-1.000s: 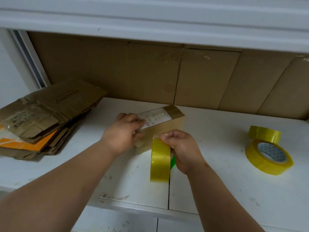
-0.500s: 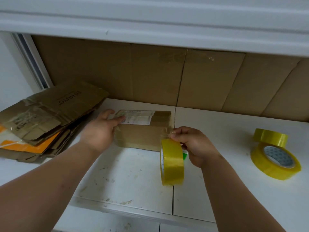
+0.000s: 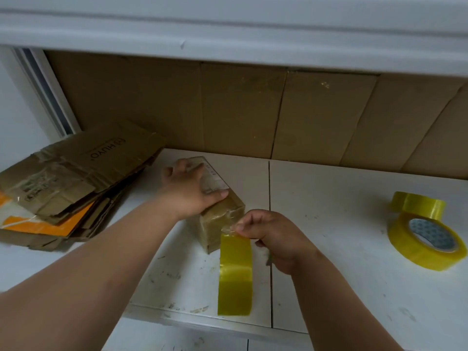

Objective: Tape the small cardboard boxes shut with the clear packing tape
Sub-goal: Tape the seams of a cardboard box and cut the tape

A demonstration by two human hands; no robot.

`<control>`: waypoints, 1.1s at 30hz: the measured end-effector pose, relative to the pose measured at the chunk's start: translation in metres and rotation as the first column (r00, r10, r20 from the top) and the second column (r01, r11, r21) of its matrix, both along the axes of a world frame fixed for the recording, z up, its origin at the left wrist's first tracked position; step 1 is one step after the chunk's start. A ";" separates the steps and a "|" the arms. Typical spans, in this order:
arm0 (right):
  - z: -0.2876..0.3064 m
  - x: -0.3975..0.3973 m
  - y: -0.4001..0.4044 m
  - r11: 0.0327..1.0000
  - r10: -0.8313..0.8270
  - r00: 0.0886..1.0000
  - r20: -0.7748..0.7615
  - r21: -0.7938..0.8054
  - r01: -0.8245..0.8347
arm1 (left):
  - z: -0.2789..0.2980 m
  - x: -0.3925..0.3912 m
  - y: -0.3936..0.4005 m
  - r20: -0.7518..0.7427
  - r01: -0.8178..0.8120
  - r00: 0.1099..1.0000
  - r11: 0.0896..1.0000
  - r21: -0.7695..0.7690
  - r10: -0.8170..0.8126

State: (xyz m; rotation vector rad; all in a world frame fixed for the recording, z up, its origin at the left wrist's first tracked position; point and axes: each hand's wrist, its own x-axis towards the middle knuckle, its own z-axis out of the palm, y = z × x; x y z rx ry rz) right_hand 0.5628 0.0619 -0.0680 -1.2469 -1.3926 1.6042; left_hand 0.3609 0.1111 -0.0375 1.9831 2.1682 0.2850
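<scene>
A small cardboard box (image 3: pixel 220 219) with a white shipping label lies on the white table (image 3: pixel 329 198), its long side running away from me. My left hand (image 3: pixel 192 188) rests on top of it, fingers spread over the label, thumb along the near top edge. My right hand (image 3: pixel 273 236) holds a yellowish clear tape roll (image 3: pixel 235 274) on edge just in front of the box's near end. Its thumb and forefinger pinch the roll at the top, where a short clear strip reaches the box's near end.
Flattened cardboard boxes (image 3: pixel 65 183) are piled at the left. Two more tape rolls (image 3: pixel 425 239) lie at the right, one leaning on the other. Cardboard sheets (image 3: pixel 253 112) line the back wall under a white shelf. The table's front edge runs just below the held roll.
The box has been turned from lying crosswise to pointing away from me. My left hand moved from its left end onto its top. My right hand with the roll stayed at the box's near end.
</scene>
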 end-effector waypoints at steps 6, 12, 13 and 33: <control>0.008 0.010 0.006 0.996 -0.058 0.997 0.058 0.066 0.054 | 0.001 -0.008 0.000 0.246 0.119 0.961 0.992 0.035 -0.124; 0.011 0.012 0.009 0.985 -0.047 0.998 0.043 0.166 0.039 | 0.009 0.000 -0.013 -0.058 0.237 0.968 0.967 -0.090 -0.243; 0.010 0.012 0.009 0.984 -0.045 0.998 0.042 0.173 0.037 | 0.010 -0.002 -0.013 -0.041 0.255 0.965 0.964 -0.078 -0.259; 0.028 0.011 0.007 0.942 -0.005 0.993 0.115 0.335 -0.034 | 0.028 0.032 -0.053 0.381 0.331 0.851 0.932 0.146 -0.362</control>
